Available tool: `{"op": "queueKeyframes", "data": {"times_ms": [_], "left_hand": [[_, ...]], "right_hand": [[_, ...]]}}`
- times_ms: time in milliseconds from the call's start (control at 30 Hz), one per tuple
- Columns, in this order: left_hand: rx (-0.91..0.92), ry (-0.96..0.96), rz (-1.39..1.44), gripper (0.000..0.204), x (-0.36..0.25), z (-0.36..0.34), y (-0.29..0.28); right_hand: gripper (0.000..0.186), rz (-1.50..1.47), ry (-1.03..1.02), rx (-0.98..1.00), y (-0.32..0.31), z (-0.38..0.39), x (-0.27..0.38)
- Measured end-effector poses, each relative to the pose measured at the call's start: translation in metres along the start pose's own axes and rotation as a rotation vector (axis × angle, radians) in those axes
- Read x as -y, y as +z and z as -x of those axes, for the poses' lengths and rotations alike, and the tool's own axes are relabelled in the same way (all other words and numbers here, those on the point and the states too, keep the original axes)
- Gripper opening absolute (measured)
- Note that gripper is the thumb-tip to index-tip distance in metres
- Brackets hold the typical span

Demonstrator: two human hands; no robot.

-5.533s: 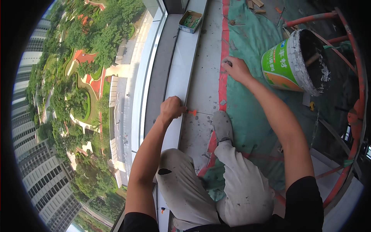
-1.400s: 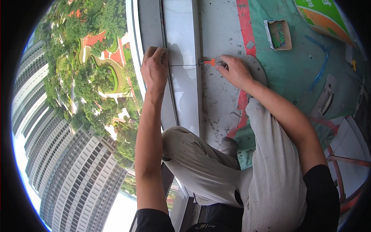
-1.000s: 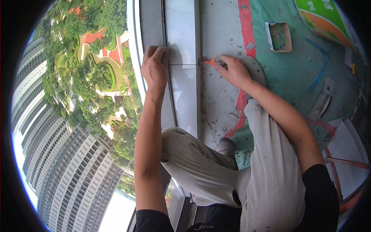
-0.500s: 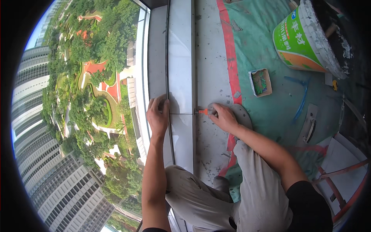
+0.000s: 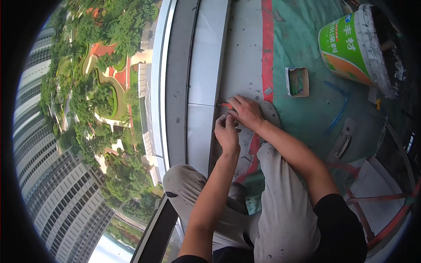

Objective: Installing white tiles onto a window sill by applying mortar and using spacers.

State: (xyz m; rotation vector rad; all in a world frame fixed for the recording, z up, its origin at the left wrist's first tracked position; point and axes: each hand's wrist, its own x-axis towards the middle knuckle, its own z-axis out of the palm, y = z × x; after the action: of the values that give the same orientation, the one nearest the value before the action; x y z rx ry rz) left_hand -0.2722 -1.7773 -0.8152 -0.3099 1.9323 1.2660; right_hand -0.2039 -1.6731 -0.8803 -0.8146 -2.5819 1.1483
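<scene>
Pinching the orange tile leveler (image 5: 227,105) in your right hand (image 5: 246,113), square it to the tile joint (image 5: 201,104) (your left hand (image 5: 227,135) is half-curled, its hold hidden).

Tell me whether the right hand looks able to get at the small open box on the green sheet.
Probably yes: only flat red tape and green sheet appear between the right hand and the small open box, though its fingers are currently at the orange piece.

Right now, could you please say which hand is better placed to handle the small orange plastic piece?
Probably the right hand: its fingers are at the orange plastic piece; the left hand is farther from it.
</scene>
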Motion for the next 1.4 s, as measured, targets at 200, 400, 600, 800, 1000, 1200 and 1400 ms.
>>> {"op": "queueKeyframes", "data": {"times_ms": [200, 400, 600, 800, 1000, 1200, 1400], "left_hand": [[-0.077, -0.043, 0.326, 0.038, 0.029, -0.041, 0.013], [-0.061, 0.035, 0.608, 0.036, 0.046, -0.056, 0.025], [-0.093, -0.001, 0.642, 0.029, 0.045, -0.065, 0.025], [0.097, -0.079, 0.825, 0.031, 0.048, -0.069, 0.012], [0.282, -0.039, 0.884, 0.043, 0.051, -0.064, 0.01], [0.331, -0.017, 0.904, 0.048, 0.052, -0.065, 0.008], [0.398, -0.029, 0.978, 0.047, 0.048, -0.062, 0.013]], "right_hand": [[0.038, 0.081, -0.08, -0.055, 0.008, -0.001, -0.007], [0.032, 0.125, -0.145, -0.077, 0.007, 0.0, -0.006], [0.028, 0.145, -0.155, -0.043, 0.005, -0.003, -0.006], [0.032, 0.12, -0.143, -0.051, 0.006, -0.003, -0.006], [0.032, 0.155, -0.138, -0.052, 0.005, -0.002, -0.009], [0.026, 0.16, -0.116, -0.026, 0.008, -0.005, -0.004], [0.027, 0.203, -0.146, -0.007, 0.006, -0.003, -0.007]]}}
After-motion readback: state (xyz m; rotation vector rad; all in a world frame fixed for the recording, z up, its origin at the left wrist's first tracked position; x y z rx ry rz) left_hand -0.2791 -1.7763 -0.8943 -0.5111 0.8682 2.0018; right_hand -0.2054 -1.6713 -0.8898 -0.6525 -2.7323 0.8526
